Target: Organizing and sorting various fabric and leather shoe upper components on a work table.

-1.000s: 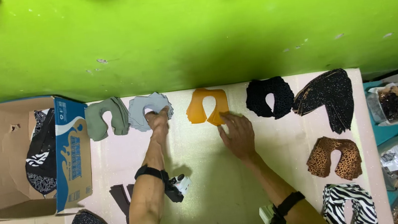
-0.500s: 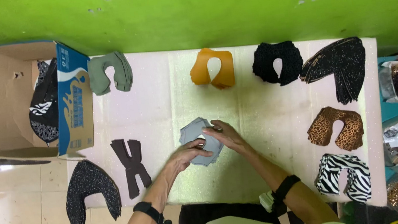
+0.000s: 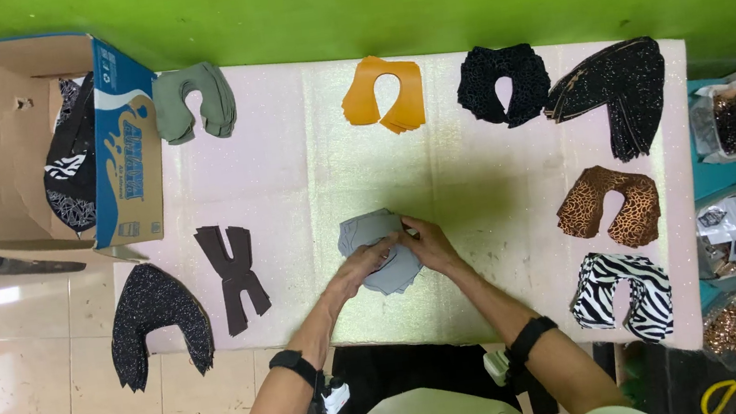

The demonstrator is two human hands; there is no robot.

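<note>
— What have you got under your hands?

— A grey fabric piece (image 3: 380,250), lying flat near the middle of the table (image 3: 291,188), a little toward the near edge. Your left hand (image 3: 366,264) rests on it with the fingers pressed down flat and together, pinning rather than gripping. Your right hand (image 3: 428,242) has its fingertips pinched together on the piece's right edge.

— How will it handle?

— I'd judge it light, soft and floppy, likely several thin layers, so it will sag and fan apart if you lift it by one corner. Take it at the edge with both hands, thumb beneath and fingers on top.

— And around you, left to right?

— A cardboard box (image 3: 24,146) of patterned pieces at the far left corner, a black speckled piece (image 3: 157,317) over the left near edge, a dark brown piece (image 3: 233,275), a green piece (image 3: 194,102), an orange piece (image 3: 385,94) at the far edge, black pieces (image 3: 502,83), then leopard (image 3: 611,205) and zebra pieces (image 3: 624,293) along the right edge.
</note>
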